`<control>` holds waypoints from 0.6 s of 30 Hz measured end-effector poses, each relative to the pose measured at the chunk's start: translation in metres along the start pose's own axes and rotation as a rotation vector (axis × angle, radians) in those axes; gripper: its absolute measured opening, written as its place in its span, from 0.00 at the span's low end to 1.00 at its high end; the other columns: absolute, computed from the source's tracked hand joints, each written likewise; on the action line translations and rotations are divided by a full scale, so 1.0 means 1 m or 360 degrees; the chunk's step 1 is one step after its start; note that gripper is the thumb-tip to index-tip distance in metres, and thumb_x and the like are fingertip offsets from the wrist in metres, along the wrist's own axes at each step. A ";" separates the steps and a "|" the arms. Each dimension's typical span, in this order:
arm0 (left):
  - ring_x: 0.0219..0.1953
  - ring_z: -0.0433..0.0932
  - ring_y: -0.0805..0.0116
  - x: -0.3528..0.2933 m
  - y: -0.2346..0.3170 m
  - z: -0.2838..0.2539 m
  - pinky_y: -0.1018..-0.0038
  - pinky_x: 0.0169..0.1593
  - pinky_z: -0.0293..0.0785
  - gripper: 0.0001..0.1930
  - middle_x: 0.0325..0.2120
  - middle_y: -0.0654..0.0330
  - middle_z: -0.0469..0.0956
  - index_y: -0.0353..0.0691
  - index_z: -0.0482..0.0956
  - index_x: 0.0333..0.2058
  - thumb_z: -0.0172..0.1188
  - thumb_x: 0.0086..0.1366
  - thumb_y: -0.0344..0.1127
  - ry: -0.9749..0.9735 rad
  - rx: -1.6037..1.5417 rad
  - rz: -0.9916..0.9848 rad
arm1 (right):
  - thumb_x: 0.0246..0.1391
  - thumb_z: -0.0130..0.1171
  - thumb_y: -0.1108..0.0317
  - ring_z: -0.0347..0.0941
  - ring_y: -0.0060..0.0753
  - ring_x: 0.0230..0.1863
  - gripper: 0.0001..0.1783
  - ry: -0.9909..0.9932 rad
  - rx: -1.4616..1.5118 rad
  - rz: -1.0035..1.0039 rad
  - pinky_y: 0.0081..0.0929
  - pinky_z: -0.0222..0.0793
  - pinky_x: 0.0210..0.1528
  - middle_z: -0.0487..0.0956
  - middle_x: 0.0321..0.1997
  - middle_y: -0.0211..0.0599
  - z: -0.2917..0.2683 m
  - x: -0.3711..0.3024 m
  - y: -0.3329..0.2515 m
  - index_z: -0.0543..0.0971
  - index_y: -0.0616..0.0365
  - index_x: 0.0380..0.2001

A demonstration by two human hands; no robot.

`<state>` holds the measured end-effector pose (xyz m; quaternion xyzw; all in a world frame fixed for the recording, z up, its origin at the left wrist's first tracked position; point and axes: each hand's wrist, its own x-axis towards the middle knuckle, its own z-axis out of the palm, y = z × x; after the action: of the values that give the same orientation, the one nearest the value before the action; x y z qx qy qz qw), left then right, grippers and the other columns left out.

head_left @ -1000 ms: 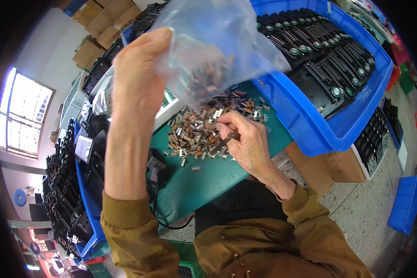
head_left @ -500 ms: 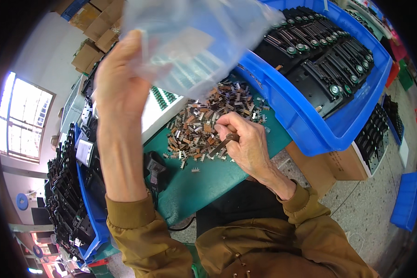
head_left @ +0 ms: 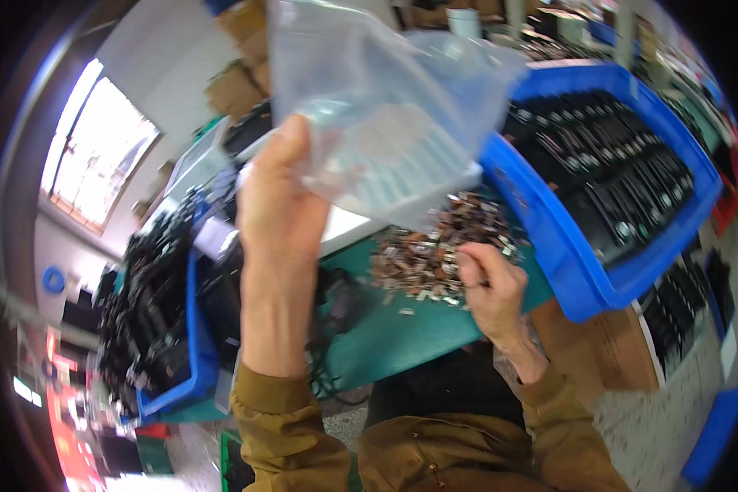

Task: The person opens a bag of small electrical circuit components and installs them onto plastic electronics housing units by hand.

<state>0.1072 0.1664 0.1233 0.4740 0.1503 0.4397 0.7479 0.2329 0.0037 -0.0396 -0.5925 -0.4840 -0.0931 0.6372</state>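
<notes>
Right hand (head_left: 497,293) curled by heap of small metal parts (head_left: 414,266); blurred, I can't tell if it pinches anything. Left hand (head_left: 282,201) pinches clear bag (head_left: 377,115), held up above green tabletop (head_left: 402,344). Bag-handling step, I judge; next calls for steady grip. Blue bin (head_left: 567,266) beyond.

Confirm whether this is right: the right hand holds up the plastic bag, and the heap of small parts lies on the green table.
Wrong side: the head view shows the left hand holding up the plastic bag. The heap of small parts does lie on the green table.
</notes>
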 end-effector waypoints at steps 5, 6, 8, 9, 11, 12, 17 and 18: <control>0.32 0.74 0.74 -0.089 0.014 0.009 0.71 0.37 0.72 0.04 0.28 0.69 0.73 0.41 0.77 0.36 0.59 0.63 0.33 0.0247 -0.0136 0.0177 | 0.46 0.50 0.82 0.63 0.15 0.26 0.16 0.0021 0.0029 0.0097 0.15 0.61 0.27 0.73 0.29 0.23 -0.006 -0.018 0.025 0.79 0.60 0.39; 0.37 0.76 0.69 -0.101 0.013 -0.002 0.61 0.48 0.75 0.08 0.32 0.64 0.76 0.39 0.76 0.39 0.58 0.65 0.35 0.0075 -0.0163 0.0237 | 0.48 0.50 0.80 0.69 0.20 0.32 0.17 -0.0001 0.0317 0.0259 0.18 0.67 0.34 0.76 0.34 0.28 -0.010 -0.026 0.056 0.78 0.64 0.43; 0.34 0.75 0.73 -0.118 0.016 -0.011 0.67 0.46 0.76 0.07 0.30 0.67 0.74 0.39 0.76 0.38 0.57 0.66 0.35 0.0086 -0.0190 0.0182 | 0.51 0.45 0.80 0.73 0.34 0.49 0.20 0.0017 0.0233 0.0191 0.25 0.67 0.54 0.78 0.47 0.40 -0.020 -0.026 0.076 0.75 0.74 0.48; 0.33 0.75 0.74 -0.128 0.017 -0.016 0.69 0.45 0.76 0.07 0.29 0.67 0.74 0.39 0.75 0.38 0.57 0.66 0.36 0.0170 -0.0204 0.0201 | 0.51 0.45 0.80 0.73 0.34 0.49 0.20 -0.0042 0.0329 0.0166 0.25 0.67 0.54 0.78 0.47 0.40 -0.019 -0.032 0.079 0.75 0.74 0.48; 0.33 0.75 0.76 -0.155 0.025 -0.031 0.71 0.45 0.76 0.07 0.29 0.68 0.74 0.39 0.75 0.37 0.56 0.67 0.36 0.0281 -0.0222 0.0246 | 0.51 0.45 0.80 0.73 0.34 0.49 0.19 -0.0018 0.0521 0.0380 0.25 0.67 0.53 0.78 0.46 0.41 -0.023 -0.046 0.081 0.75 0.73 0.47; 0.33 0.75 0.76 -0.164 0.030 -0.035 0.71 0.45 0.76 0.08 0.29 0.67 0.74 0.38 0.75 0.38 0.56 0.68 0.37 0.0365 -0.0271 0.0241 | 0.51 0.45 0.81 0.73 0.33 0.49 0.19 0.0027 0.0568 0.0479 0.24 0.67 0.53 0.78 0.46 0.42 -0.031 -0.045 0.078 0.75 0.72 0.47; 0.31 0.74 0.76 -0.201 0.040 -0.071 0.72 0.43 0.77 0.11 0.29 0.66 0.74 0.37 0.74 0.41 0.55 0.69 0.39 0.0597 -0.0399 0.0363 | 0.61 0.57 0.63 0.71 0.27 0.23 0.13 -0.0129 -0.0108 0.0042 0.22 0.69 0.26 0.80 0.27 0.41 -0.013 -0.008 -0.011 0.81 0.62 0.41; 0.31 0.75 0.76 -0.207 0.041 -0.073 0.73 0.43 0.77 0.11 0.30 0.66 0.75 0.37 0.74 0.42 0.54 0.69 0.39 0.0648 -0.0428 0.0378 | 0.61 0.57 0.63 0.71 0.27 0.23 0.13 -0.0170 -0.0077 0.0035 0.22 0.69 0.26 0.80 0.27 0.41 -0.012 -0.009 -0.023 0.81 0.62 0.41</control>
<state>-0.0781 0.0496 0.0815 0.2864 0.1813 0.6267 0.7017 0.2182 -0.0168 -0.0291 -0.6170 -0.5084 -0.0662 0.5970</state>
